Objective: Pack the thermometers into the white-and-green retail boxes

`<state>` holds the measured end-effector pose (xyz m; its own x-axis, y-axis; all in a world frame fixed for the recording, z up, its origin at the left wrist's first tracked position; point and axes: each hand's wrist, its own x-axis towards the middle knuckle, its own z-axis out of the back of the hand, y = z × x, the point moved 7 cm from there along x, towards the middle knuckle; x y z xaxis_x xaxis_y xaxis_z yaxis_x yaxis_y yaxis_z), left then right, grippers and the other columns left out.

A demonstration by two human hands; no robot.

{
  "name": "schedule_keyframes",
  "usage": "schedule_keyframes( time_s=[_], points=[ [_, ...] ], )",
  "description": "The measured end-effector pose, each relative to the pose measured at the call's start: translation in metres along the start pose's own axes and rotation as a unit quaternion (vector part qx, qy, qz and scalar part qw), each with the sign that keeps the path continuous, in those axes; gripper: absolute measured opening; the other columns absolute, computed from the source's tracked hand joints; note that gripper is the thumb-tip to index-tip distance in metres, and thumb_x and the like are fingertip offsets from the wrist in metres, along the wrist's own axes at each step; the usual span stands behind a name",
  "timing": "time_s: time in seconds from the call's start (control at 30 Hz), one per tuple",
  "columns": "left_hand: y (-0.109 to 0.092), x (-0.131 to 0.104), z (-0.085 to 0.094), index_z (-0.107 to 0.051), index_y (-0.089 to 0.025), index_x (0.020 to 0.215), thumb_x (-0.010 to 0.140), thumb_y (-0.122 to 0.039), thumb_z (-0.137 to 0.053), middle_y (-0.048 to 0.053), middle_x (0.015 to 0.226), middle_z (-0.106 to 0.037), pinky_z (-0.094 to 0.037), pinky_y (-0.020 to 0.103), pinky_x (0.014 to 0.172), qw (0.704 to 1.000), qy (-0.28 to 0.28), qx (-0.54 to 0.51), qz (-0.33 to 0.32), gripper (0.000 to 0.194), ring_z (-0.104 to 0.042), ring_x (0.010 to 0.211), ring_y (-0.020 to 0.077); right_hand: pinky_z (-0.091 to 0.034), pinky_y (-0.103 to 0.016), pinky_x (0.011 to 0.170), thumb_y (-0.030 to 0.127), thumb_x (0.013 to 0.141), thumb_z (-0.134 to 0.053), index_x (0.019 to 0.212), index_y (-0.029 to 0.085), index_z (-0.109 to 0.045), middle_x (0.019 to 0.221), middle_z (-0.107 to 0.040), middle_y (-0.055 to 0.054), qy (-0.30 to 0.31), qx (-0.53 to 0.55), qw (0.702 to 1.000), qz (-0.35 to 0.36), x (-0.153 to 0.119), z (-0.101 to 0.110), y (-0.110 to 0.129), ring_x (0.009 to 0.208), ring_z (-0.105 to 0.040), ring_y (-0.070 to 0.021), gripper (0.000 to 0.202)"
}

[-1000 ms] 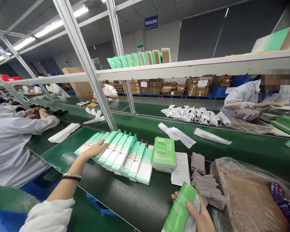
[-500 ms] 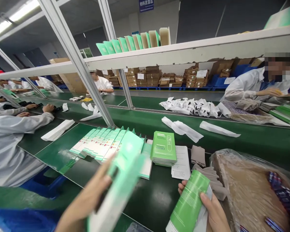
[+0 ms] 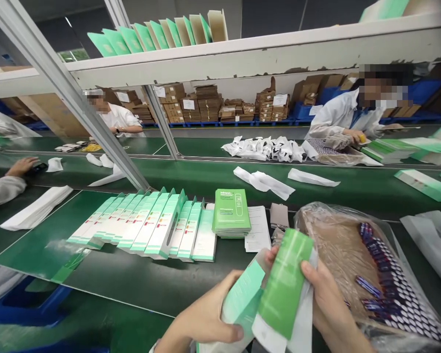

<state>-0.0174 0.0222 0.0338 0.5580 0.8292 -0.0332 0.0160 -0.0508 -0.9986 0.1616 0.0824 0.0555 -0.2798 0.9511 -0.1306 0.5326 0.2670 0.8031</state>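
My left hand (image 3: 209, 314) is wrapped round a mint-and-white box (image 3: 244, 296) near the bottom centre. My right hand (image 3: 325, 289) grips a curved green booklet (image 3: 288, 282) together with a white sheet or pouch (image 3: 304, 314) behind it. Box and booklet are side by side, close together; whether they touch I cannot tell. Beyond them a stack of green booklets (image 3: 231, 211) lies beside a printed white leaflet (image 3: 257, 229). To its left, a row of mint-and-white boxes (image 3: 143, 223) leans on the dark table.
A plastic-lined carton (image 3: 327, 220) holding many batteries stands at right. White pouches (image 3: 264, 184) lie on the green belt (image 3: 191, 179). Overhead runs a shelf (image 3: 242, 54) with open boxes. A metal post (image 3: 77, 103) rises at left. Two people (image 3: 334, 115) sit across.
The view has shifted right. My left hand has brought its box from near the row over beside the green booklet. My right hand still holds the booklet and white piece.
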Motion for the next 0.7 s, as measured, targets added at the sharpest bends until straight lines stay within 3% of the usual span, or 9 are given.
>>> schedule_keyframes(
  time_s=[0.1, 0.2, 0.3, 0.43, 0.6, 0.7],
  points=[
    [0.009, 0.006, -0.008, -0.037, -0.024, 0.144, 0.071, -0.041, -0.077, 0.013, 0.136, -0.053, -0.044, 0.05, 0.101, 0.999, 0.017, -0.027, 0.004, 0.085, -0.052, 0.123, 0.037, -0.06, -0.044, 0.079, 0.042, 0.081, -0.073, 0.115, 0.021, -0.063, 0.111, -0.074, -0.014, -0.047, -0.033, 0.995, 0.079, 0.014, 0.008, 0.035, 0.102, -0.069, -0.0331, 0.042],
    [0.009, 0.013, -0.017, -0.035, -0.023, 0.145, 0.072, -0.042, -0.076, 0.015, 0.14, -0.05, -0.042, 0.051, 0.102, 0.997, 0.027, -0.068, -0.03, 0.086, -0.05, 0.126, 0.0381, -0.061, -0.042, 0.075, 0.039, 0.083, -0.071, 0.115, 0.021, -0.06, 0.11, -0.074, -0.014, -0.031, -0.068, 0.992, 0.105, 0.026, 0.004, 0.052, 0.101, -0.07, -0.0319, 0.038],
    [0.01, 0.018, -0.022, -0.034, -0.024, 0.146, 0.073, -0.043, -0.077, 0.015, 0.141, -0.05, -0.041, 0.049, 0.102, 0.992, 0.022, -0.108, -0.061, 0.087, -0.051, 0.126, 0.0366, -0.06, -0.041, 0.074, 0.039, 0.085, -0.07, 0.113, 0.021, -0.058, 0.11, -0.074, -0.013, 0.015, -0.094, 0.988, 0.122, 0.032, -0.007, 0.051, 0.101, -0.07, -0.032, 0.035],
    [0.02, 0.023, -0.023, -0.033, -0.025, 0.146, 0.073, -0.044, -0.079, 0.013, 0.134, -0.055, -0.045, 0.043, 0.094, 0.985, 0.014, -0.162, -0.065, 0.088, -0.057, 0.117, 0.0329, -0.059, -0.044, 0.08, 0.04, 0.086, -0.069, 0.116, 0.024, -0.054, 0.107, -0.074, -0.01, 0.021, -0.1, 0.983, 0.151, 0.036, -0.007, 0.049, 0.102, -0.07, -0.0316, 0.037],
    [0.027, 0.025, -0.025, -0.035, -0.025, 0.145, 0.072, -0.044, -0.08, 0.011, 0.127, -0.058, -0.046, 0.036, 0.087, 0.978, 0.022, -0.203, -0.048, 0.088, -0.061, 0.108, 0.0295, -0.06, -0.046, 0.077, 0.045, 0.081, -0.074, 0.119, 0.025, -0.049, 0.109, -0.074, -0.01, 0.02, -0.125, 0.984, 0.126, 0.038, -0.003, 0.048, 0.098, -0.071, -0.0326, 0.049],
    [0.027, 0.029, -0.025, -0.036, -0.027, 0.144, 0.072, -0.043, -0.081, 0.009, 0.125, -0.059, -0.047, 0.033, 0.084, 0.976, 0.01, -0.211, -0.048, 0.087, -0.062, 0.104, 0.0263, -0.059, -0.045, 0.081, 0.043, 0.083, -0.072, 0.125, 0.027, -0.048, 0.119, -0.071, -0.01, 0.065, -0.179, 0.977, 0.093, 0.035, -0.01, 0.035, 0.1, -0.07, -0.0302, 0.051]
  ],
)
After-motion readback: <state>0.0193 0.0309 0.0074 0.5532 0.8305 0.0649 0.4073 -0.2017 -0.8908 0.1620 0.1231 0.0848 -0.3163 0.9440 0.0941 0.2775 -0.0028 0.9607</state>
